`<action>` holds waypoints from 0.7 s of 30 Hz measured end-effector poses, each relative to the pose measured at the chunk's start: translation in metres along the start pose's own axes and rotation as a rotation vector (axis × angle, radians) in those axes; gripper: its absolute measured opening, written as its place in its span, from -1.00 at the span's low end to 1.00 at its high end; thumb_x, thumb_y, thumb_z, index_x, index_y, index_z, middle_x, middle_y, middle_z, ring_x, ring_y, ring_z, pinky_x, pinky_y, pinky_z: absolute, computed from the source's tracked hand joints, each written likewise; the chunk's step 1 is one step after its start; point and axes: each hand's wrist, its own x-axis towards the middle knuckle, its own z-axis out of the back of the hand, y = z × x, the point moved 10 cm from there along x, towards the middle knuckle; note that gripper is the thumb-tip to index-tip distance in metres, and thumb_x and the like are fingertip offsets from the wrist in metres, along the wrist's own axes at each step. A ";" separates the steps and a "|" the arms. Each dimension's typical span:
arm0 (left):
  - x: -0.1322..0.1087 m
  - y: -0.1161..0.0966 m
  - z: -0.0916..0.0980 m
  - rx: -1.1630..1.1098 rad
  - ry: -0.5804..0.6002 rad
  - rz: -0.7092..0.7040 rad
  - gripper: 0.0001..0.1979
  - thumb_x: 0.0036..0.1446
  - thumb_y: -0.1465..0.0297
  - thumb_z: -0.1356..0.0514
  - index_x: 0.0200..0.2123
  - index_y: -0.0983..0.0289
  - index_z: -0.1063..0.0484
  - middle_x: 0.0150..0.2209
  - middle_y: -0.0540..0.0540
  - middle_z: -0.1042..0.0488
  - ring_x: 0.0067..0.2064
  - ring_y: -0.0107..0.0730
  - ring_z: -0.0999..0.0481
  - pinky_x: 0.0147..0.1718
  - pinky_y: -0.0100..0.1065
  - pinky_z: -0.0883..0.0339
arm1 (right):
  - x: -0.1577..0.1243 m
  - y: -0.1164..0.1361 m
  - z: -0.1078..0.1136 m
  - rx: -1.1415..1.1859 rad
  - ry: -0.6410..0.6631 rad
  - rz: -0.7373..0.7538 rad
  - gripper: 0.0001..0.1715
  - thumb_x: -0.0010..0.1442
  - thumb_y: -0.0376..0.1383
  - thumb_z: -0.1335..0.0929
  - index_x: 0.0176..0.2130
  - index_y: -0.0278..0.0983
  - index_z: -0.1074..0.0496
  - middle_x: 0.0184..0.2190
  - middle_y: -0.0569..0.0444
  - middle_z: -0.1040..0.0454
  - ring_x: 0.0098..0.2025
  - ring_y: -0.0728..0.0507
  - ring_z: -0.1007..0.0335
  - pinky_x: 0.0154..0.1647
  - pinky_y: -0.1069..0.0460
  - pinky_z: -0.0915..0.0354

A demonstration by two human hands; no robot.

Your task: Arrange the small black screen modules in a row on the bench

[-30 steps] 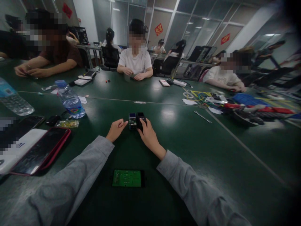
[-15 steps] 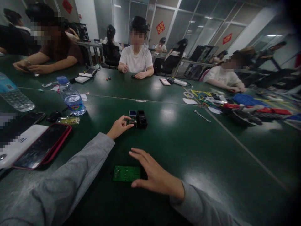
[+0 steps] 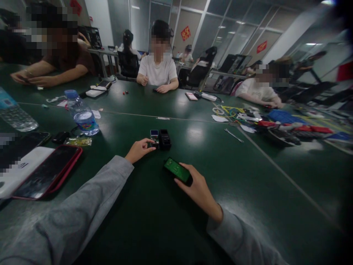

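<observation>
My right hand (image 3: 197, 189) grips a flat black case holding a green circuit board (image 3: 178, 170), lifted just off the dark green table (image 3: 154, 224) and tilted. My left hand (image 3: 138, 149) reaches forward, its fingertips pinched against a small module with a blue top (image 3: 154, 137). A black box-shaped part (image 3: 165, 139) stands right beside that module. Both arms wear grey sleeves.
At the left lie a phone in a red case (image 3: 46, 172), a white device (image 3: 24, 169) and two water bottles (image 3: 81, 114). A wrench (image 3: 234, 135) and a heap of coloured cables and parts (image 3: 275, 123) sit at the right. Other people sit along the far edge.
My right hand left the black part, came down onto the green board near me, picked it up and carried it forward. My left hand closed onto the small module.
</observation>
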 end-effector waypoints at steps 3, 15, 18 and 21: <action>-0.001 0.000 -0.002 -0.006 0.036 0.026 -0.55 0.12 0.11 -0.23 -0.03 0.28 -0.41 -0.58 -0.14 -0.21 -0.55 -0.51 -0.19 -0.48 -0.41 -0.10 | 0.005 -0.025 0.018 -0.046 -0.119 -0.038 -0.46 0.20 -0.16 -0.40 0.11 -0.23 -0.27 -0.03 -0.03 -0.40 -0.02 -0.24 -0.38 -0.01 -0.15 -0.36; -0.001 0.000 -0.003 0.000 0.057 0.042 -0.57 0.14 0.13 -0.22 -0.02 0.27 -0.39 -0.56 -0.13 -0.25 -0.54 -0.50 -0.24 -0.47 -0.39 -0.15 | 0.010 -0.027 0.015 -0.024 -0.117 -0.006 -0.44 0.19 -0.13 -0.41 0.12 -0.20 -0.25 -0.02 -0.01 -0.39 -0.01 -0.22 -0.37 -0.01 -0.12 -0.35; -0.001 -0.001 -0.002 0.009 0.046 0.035 -0.57 0.13 0.12 -0.22 -0.03 0.27 -0.40 -0.57 -0.13 -0.24 -0.54 -0.50 -0.23 -0.46 -0.40 -0.14 | 0.010 -0.028 0.008 -0.016 -0.090 -0.017 -0.44 0.19 -0.13 -0.41 0.12 -0.20 -0.25 -0.02 -0.01 -0.39 -0.01 -0.21 -0.37 -0.02 -0.12 -0.35; -0.002 0.000 -0.002 0.008 0.053 0.042 -0.56 0.13 0.12 -0.22 -0.02 0.27 -0.39 -0.57 -0.13 -0.24 -0.53 -0.49 -0.23 -0.47 -0.40 -0.14 | 0.008 -0.028 0.005 -0.010 -0.076 -0.022 -0.44 0.18 -0.13 -0.41 0.11 -0.20 -0.26 -0.02 -0.01 -0.39 -0.01 -0.22 -0.37 -0.02 -0.11 -0.35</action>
